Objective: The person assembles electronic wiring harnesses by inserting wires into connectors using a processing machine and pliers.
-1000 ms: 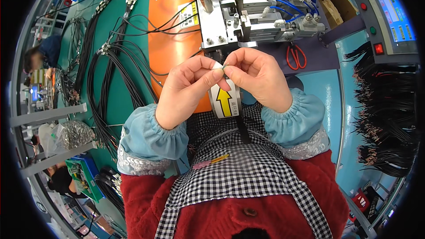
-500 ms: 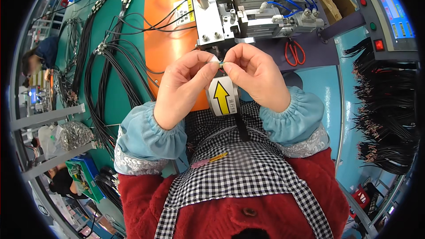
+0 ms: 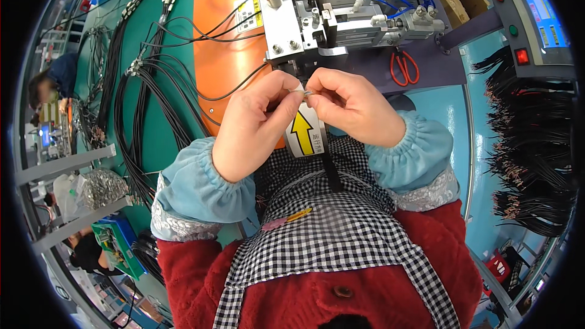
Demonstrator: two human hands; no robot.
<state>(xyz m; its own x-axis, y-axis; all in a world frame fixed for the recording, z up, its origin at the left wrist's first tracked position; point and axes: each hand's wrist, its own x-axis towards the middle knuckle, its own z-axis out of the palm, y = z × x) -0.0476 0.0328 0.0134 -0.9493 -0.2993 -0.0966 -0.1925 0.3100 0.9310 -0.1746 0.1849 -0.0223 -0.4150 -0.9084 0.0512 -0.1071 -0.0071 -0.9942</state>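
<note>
My left hand (image 3: 253, 125) and my right hand (image 3: 353, 106) meet in front of the machine, each closed in a pinch. Between the fingertips shows a tiny bundle of thin wire ends (image 3: 308, 93), pale and greyish. My fingers cover most of it, so how far it runs into either hand cannot be seen. Just below the fingertips is a white plate with a yellow arrow (image 3: 302, 133), partly behind my hands. The metal machine (image 3: 341, 27), with its cylinders and blue air tubes, stands directly beyond them.
An orange panel (image 3: 213, 55) and a green tabletop (image 3: 131, 140) with bundled black cables (image 3: 164, 109) lie at left. Red-handled scissors (image 3: 403, 68) rest right of the machine. Black cables with copper ends (image 3: 530, 146) hang at far right, below a control screen (image 3: 539, 3).
My fingertips have shifted slightly down and the pinched wires have turned, now showing more greyish strands. The right hand has moved a little to the right; the background has slid slightly left.
</note>
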